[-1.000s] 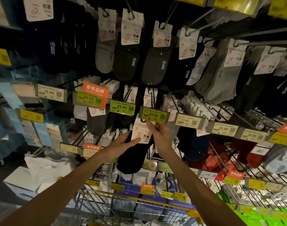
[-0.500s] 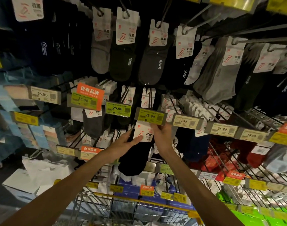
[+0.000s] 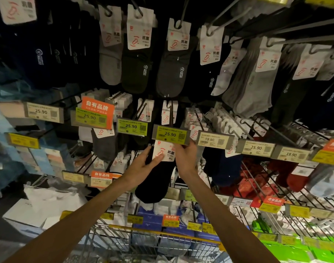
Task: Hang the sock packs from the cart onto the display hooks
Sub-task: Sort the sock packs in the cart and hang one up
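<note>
A black sock pack (image 3: 158, 179) with a white header card hangs just below the green 25.90 price tag (image 3: 170, 134) in the middle row. My left hand (image 3: 141, 168) grips the pack's left side, thumb on the card. My right hand (image 3: 187, 158) pinches the card's upper right corner under the tag. The display hook (image 3: 170, 111) behind the tag carries other packs; its tip is hidden by the tag. The wire cart (image 3: 143, 242) stands below my arms.
Rows of hooks with hanging grey, black and white sock packs (image 3: 171, 59) fill the wall above. Price tags (image 3: 255, 148) line the middle row. Red packs (image 3: 257, 179) hang at right, green boxes (image 3: 295, 249) at lower right, white boxes (image 3: 39, 209) at lower left.
Both hands have lifted the black sock pack slightly closer under the 25.90 tag. My left thumb now presses on the header card.
</note>
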Available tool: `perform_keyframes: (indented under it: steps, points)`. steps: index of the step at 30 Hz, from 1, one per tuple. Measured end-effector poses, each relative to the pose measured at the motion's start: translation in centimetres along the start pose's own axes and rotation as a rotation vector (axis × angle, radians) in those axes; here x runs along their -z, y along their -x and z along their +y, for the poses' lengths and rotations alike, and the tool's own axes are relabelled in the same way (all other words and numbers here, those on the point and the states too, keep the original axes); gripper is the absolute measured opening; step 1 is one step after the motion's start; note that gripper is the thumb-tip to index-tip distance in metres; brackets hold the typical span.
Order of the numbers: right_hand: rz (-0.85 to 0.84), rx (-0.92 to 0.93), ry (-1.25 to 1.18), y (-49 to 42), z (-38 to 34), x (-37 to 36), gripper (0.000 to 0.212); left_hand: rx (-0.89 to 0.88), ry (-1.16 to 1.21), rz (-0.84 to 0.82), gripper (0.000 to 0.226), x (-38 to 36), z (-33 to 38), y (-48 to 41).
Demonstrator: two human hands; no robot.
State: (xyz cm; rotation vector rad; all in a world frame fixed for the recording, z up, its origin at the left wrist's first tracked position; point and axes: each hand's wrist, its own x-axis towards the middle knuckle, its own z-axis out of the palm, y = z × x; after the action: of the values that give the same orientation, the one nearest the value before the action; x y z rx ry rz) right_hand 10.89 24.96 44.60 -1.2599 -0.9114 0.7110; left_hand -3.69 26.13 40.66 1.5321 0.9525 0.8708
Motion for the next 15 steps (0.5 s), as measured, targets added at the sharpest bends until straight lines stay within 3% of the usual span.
perform_keyframes:
  steps: [3, 7, 10, 13, 15]
  points:
    - [0.001, -0.018, 0.045, -0.6, -0.3, -0.1, 0.025, 0.014, 0.014, 0.022, 0.073, 0.0, -0.2, -0.4]
    - [-0.021, 0.005, 0.102, -1.4, -0.2, -0.2, 0.033, 0.031, -0.006, 0.057, 0.044, -0.2, 0.3, -1.2]
    - [-0.068, 0.139, 0.167, -0.9, 1.4, 0.4, 0.017, 0.065, -0.039, 0.051, 0.033, -0.4, 0.2, -2.0]
    - [-0.152, 0.29, 0.294, 0.4, 4.2, 1.6, 0.044, 0.071, -0.071, 0.026, 0.028, -0.6, 0.4, -2.8]
    - [-0.198, 0.366, 0.457, 0.7, 5.6, 1.9, 0.049, 0.078, -0.057, 0.029, 0.028, -0.6, 0.4, -3.8]
